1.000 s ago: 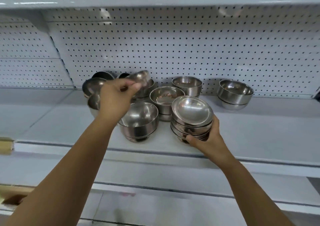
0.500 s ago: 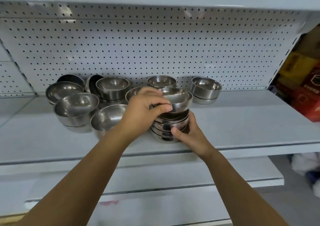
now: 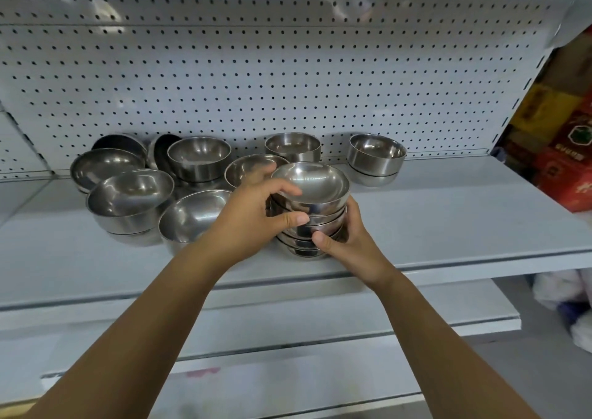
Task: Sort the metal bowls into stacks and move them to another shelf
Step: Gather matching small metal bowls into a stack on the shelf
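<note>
Since a moment ago the left hand (image 3: 253, 216) has come across from the loose bowls and the top bowl (image 3: 312, 183) it carried now sits nested on the stack (image 3: 320, 223). The thumb has dropped onto the stack's near side. That hand curls round the left of the pile, fingers at the top bowl's rim. The right hand (image 3: 349, 245) wraps the lower right side, thumb on the near face, fingers going round behind where I can't see them. Both hands hold the stack and nothing else.

The stack stands near the front edge of the shelf (image 3: 448, 220), middle of the run. Unsorted bowls (image 3: 128, 194) crowd to its left, and a pair of straight-sided bowls (image 3: 376, 154) sits far right against the pegboard (image 3: 288, 82).

These look like thin polished steel: stiff, no risk of breaking, light singly but with some weight as a pile. They are slick, so nested bowls may slide or tip if the pile is squeezed high up. I'd take it low, palms on opposite sides, a finger under the bottom bowl.

The bowls all face mouth up, and the stack's long axis runs vertical with a slight lean at the top.
</note>
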Motion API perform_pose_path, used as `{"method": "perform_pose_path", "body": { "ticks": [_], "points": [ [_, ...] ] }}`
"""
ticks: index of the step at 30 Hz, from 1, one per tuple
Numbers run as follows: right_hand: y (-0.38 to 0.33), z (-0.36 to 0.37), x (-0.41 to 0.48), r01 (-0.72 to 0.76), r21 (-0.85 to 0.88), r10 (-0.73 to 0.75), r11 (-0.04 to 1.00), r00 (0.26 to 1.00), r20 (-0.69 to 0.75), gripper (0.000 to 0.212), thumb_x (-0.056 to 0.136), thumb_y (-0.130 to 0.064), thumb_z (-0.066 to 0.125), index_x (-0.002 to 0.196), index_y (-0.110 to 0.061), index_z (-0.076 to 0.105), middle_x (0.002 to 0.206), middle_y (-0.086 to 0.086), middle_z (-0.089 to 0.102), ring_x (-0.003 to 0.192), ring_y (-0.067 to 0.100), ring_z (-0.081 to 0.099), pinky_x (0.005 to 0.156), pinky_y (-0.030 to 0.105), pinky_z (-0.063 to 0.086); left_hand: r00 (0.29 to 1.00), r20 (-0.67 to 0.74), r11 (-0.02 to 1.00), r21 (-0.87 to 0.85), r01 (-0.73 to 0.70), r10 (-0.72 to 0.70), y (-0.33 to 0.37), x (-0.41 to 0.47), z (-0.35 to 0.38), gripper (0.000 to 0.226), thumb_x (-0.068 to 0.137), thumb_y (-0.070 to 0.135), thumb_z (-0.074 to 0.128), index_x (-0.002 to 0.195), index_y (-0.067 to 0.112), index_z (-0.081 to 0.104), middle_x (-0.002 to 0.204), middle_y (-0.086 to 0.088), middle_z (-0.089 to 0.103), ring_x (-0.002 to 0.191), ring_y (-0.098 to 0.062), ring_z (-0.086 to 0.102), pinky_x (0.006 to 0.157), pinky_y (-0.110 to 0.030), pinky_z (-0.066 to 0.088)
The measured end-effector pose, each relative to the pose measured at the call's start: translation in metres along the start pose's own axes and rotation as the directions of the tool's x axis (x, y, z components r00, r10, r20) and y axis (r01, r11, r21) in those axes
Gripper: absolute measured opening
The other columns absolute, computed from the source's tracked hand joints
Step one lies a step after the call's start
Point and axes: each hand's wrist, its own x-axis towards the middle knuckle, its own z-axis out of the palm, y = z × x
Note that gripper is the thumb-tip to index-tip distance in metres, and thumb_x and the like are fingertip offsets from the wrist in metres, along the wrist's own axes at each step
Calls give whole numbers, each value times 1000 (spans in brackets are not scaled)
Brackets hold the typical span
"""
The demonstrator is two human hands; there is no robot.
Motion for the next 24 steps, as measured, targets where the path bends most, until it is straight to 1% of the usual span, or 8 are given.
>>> {"method": "perform_pose_path", "body": {
  "ticks": [3,6,8,10,12,14,17,24],
  "points": [
    [1,0,0,-8,-3,8,1000,1000,-16,96,81,-33,82,157,-26,25,150,2,52,136,15,56,100,29,54,999,-25,999,34,33,-32,1,1,1,32,73,36,89,100,37,71,150,-8,52,151,-12,31,120,-46,33],
    [2,0,1,-16,-6,16,1000,1000,-21,94,81,-33,82,156,-24,26,146,2,55,134,15,58,99,29,54,998,-57,998,57,30,-26,3,1,2,37,72,34,89,104,26,73,133,-2,61,141,-20,46,114,-46,40],
    [4,-1,1,-22,-5,22,1000,1000,-19,90,84,-26,81,155,-23,27,144,1,57,132,15,60,97,28,55,997,-62,998,47,41,-38,3,0,2,40,72,35,90,105,24,71,123,3,61,133,-19,52,110,-45,44],
    [5,-1,1,-24,-10,24,1000,999,-23,89,85,-23,80,155,-22,26,142,-1,59,130,13,61,96,27,55,996,-72,996,65,55,-50,4,-1,4,39,73,35,89,104,24,69,126,1,59,127,-16,54,107,-34,44],
    [5,-1,1,-27,-14,26,1000,999,-25,91,83,-27,82,155,-22,26,141,-2,59,130,12,61,98,26,54,995,-94,993,106,43,-33,6,-2,8,38,73,34,89,101,22,67,127,-1,57,121,-14,54,97,-19,41],
    [4,-1,0,-31,-14,30,999,999,-24,92,83,-27,82,156,-23,26,142,-2,58,130,10,60,99,25,53,992,-123,992,122,34,-18,7,-5,12,37,72,32,90,98,21,66,133,-1,54,123,-11,50,94,-9,35],
    [4,-1,0,-30,-19,30,999,999,-29,92,83,-25,81,156,-22,25,142,-1,58,130,10,60,98,25,53,988,-154,993,112,25,-7,6,-8,16,36,72,29,91,96,18,65,138,1,50,127,-12,48,97,-10,34],
    [2,-1,0,-52,-44,51,998,998,-22,100,79,-37,83,158,-27,22,146,-5,55,133,7,58,103,26,52,992,-124,986,156,49,-30,11,-5,11,40,70,33,91,94,23,61,136,3,48,117,-6,46,85,5,28]
  ]
}}
